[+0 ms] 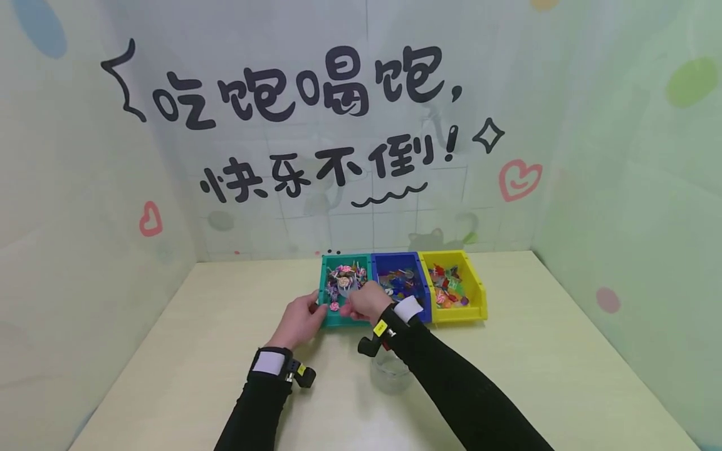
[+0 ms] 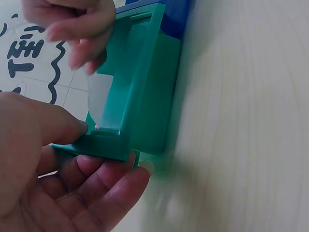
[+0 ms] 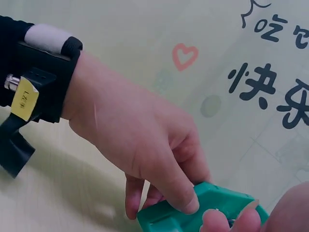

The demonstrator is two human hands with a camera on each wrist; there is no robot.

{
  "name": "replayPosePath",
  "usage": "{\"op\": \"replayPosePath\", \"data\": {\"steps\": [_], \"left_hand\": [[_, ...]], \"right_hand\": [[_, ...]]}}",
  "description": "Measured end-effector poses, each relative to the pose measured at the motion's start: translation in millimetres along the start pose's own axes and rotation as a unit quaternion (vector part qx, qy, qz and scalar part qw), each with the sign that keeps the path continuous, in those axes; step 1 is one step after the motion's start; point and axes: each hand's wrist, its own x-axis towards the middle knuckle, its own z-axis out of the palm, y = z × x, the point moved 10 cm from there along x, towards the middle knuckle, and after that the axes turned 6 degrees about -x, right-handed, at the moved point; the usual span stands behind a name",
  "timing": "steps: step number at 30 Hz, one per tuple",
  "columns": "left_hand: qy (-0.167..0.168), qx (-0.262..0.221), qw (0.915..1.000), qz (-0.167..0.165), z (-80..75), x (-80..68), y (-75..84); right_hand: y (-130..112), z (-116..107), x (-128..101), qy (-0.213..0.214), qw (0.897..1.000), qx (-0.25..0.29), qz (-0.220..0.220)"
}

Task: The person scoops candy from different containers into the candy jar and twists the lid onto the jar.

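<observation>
1. Left hand (image 1: 301, 321) grips the green bin's (image 1: 329, 318) front corner, thumb on top.
2. Right hand (image 1: 366, 302) reaches into it, fingers curled; its grasp is unclear.
3. The bin sits on the bench (image 1: 541, 351) beside the blue bin (image 1: 423, 300).

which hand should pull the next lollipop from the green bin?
Probably the right hand: it is already over the green bin, fingers among the lollipops. The left hand grips the bin's front corner, steadying it.
</observation>
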Motion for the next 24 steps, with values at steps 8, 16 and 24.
{"op": "replayPosePath", "data": {"steps": [8, 16, 24], "left_hand": [[-0.001, 0.003, 1.0000, 0.001, 1.8, 0.5, 2.0], [-0.007, 0.003, 0.9999, -0.010, 4.6, -0.6, 0.0], [-0.005, 0.000, 0.9999, -0.015, 2.6, 0.0, -1.4]], "right_hand": [[0.9, -17.8, -25.3, -0.033, 0.999, 0.011, -0.023], [8.5, -47.6, -31.8, -0.021, 0.999, 0.014, -0.035], [13.5, -68.7, -33.4, -0.018, 0.998, 0.040, -0.033]]}}
